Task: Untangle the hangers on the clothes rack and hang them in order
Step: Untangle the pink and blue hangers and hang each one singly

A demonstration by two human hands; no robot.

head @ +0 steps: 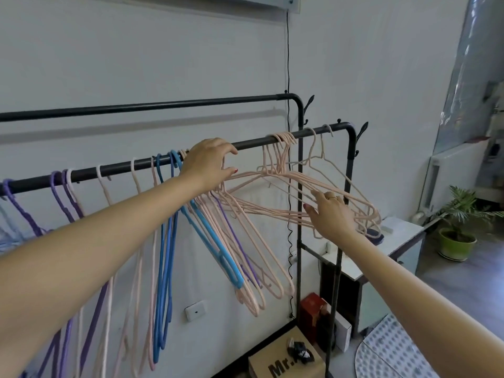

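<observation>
Against the pale wall (136, 50) stands the black clothes rack (351, 148), its front rail (251, 143) running down-left with a bare stretch between the two hanger clusters, and its right end bending down just past the last hooks. Left along the rail hang purple hangers (62, 203), blue hangers (165, 241) and single pink ones, spaced apart. A tangled bunch of pink hangers (272, 186) hooks near the right end and fans out sideways. The left hand (210, 165) rests at the rail, fingers curled around hooks and wires of the tangle. The right hand (331, 214) reaches in lower, fingers loosely spread, touching the pink wires near their far shoulders.
</observation>
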